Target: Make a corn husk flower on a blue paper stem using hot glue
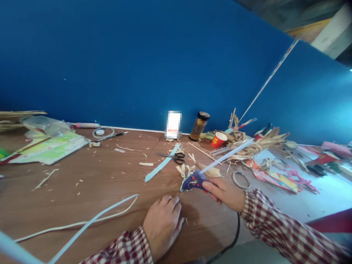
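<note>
Left fingers point(165, 201) together at thin stem point(179, 192), right fingers point(213, 189) tight around glue gun point(189, 182)

In the right hand point(224, 192), the glue gun point(189, 182) is smooth plastic with a slight shine; the rod point(225, 157) rising from it looks like translucent, glossy plastic; just ahead of the left hand point(163, 222), the pale petals point(181, 170) look dry and papery; under that hand, the tabletop point(104, 190) shows smooth wood grain with a soft sheen; farther ahead of it, the scissors point(180, 160) pair metal blades with black plastic handles; beyond the right hand, the wire ring point(249, 179) gleams like metal, the red cup point(219, 140) looks like smooth paper, and the husks point(271, 141) are rough and fibrous; behind each hand, the checked sleeves point(266, 212) are matt woven cloth.
</note>
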